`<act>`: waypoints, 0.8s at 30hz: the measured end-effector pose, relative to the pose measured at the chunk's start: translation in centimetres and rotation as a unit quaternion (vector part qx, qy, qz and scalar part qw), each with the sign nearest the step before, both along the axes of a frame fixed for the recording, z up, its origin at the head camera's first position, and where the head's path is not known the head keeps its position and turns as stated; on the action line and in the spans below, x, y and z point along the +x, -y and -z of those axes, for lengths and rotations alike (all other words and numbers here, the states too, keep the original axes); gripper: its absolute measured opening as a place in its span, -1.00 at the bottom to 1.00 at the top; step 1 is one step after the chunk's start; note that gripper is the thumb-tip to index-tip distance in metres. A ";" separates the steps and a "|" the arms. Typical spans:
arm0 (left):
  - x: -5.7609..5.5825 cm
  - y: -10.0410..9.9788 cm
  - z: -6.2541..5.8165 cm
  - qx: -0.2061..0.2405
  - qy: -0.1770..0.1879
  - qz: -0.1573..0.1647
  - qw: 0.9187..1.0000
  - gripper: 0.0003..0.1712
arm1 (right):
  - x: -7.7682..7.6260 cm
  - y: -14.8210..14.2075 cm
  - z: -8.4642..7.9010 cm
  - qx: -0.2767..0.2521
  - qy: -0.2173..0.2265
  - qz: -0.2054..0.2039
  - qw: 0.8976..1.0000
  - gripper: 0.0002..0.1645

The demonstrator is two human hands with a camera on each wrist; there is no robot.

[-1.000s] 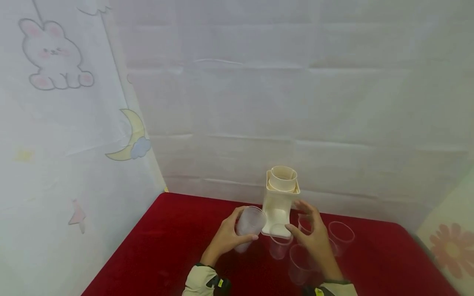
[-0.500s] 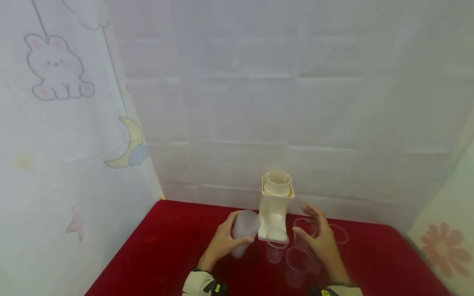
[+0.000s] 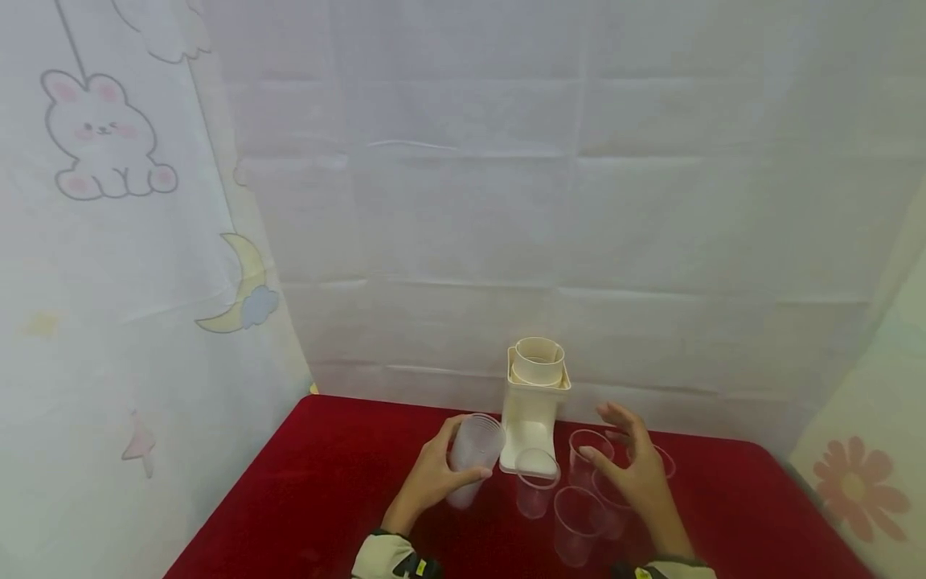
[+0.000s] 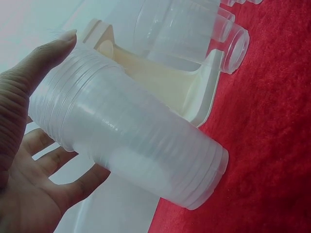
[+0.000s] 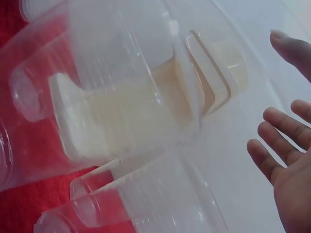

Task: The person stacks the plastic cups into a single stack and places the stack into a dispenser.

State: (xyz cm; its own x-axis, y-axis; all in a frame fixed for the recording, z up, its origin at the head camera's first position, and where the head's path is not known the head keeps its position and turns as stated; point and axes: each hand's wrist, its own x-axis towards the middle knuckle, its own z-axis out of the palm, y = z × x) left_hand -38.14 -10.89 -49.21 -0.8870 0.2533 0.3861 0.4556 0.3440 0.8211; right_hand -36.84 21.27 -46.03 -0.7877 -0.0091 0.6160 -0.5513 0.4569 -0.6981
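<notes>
My left hand (image 3: 434,474) grips a nested stack of clear plastic cups (image 3: 477,450). In the left wrist view the stack (image 4: 141,131) lies tilted, its rims by the thumb and its bases toward the red cloth. Several single clear cups stand on the cloth, among them a front cup (image 3: 576,535) and a cup (image 3: 534,500) before the cream dispenser-like stand (image 3: 531,410). My right hand (image 3: 644,474) hovers over the right-hand cups, fingers spread and nothing between them. In the right wrist view a large clear cup (image 5: 121,97) fills the foreground, apart from the fingers (image 5: 277,138).
The table bears a red cloth (image 3: 304,482). The cream stand has a round tube (image 3: 538,362) on top and is close to the white back sheet (image 3: 434,241). A left sheet with a printed rabbit (image 3: 101,137) and a right sheet with a flower (image 3: 857,486) enclose the sides.
The right hand has drawn back to the right, away from the cups before the stand. The left hand still holds its stack in much the same place. The head view has shifted slightly.
</notes>
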 end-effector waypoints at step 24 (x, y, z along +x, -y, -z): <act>-0.1 -0.3 -0.5 0.002 -0.028 0.005 1.000 -0.08 | 0.5 -4.1 -0.2 0.053 0.045 0.016 0.997 -0.08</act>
State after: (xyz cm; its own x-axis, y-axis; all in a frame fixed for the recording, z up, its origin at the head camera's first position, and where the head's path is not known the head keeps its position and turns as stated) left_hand -38.24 -10.63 -48.67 -0.8612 0.2611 0.4360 0.5045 0.3360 0.7954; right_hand -36.33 25.32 -45.81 -0.8404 -0.0436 0.5402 -0.4726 0.5471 -0.6909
